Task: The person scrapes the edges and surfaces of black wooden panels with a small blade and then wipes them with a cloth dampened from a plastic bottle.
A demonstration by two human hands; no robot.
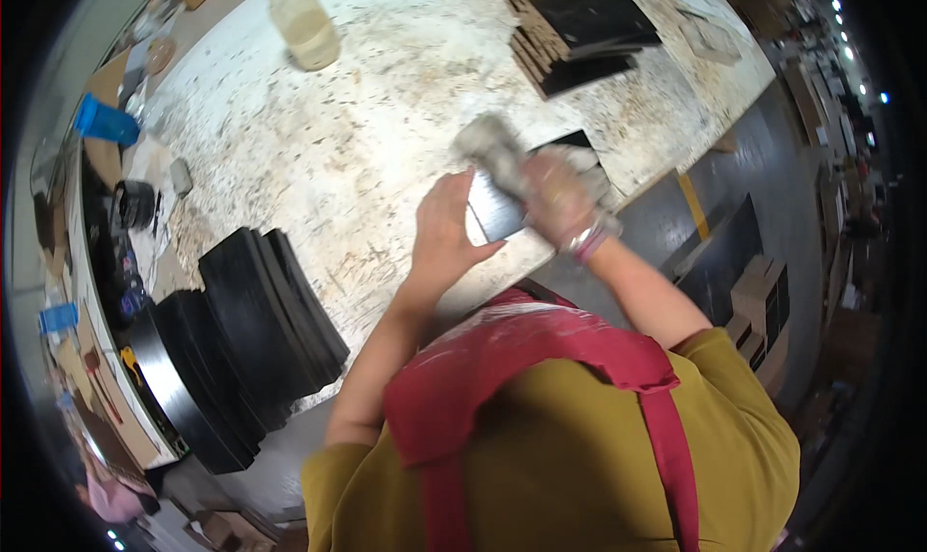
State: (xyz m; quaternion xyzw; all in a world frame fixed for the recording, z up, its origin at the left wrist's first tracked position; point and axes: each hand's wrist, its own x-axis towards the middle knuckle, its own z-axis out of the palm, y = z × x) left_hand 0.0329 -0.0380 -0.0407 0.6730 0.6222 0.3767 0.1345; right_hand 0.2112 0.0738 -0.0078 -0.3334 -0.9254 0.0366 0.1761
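A small flat black panel (495, 210) lies on the worn white worktable, near its front edge. My left hand (444, 228) is at the panel's left side, thumb and fingers spread, with the fingertips at its edge. Over the panel, my right hand (558, 197) is closed around a crumpled whitish rag (492, 146), which hangs out toward the far left. Motion blurs the rag and this hand. Between them they hide much of the panel's middle and right part.
Stacked black panels (251, 330) stand at the table's left front. More dark boards (589, 21) are piled at the back right. A bottle of cloudy liquid (304, 26) stands at the back, and a blue cup (106, 120) at the far left. Cartons (760, 301) sit on the floor at right.
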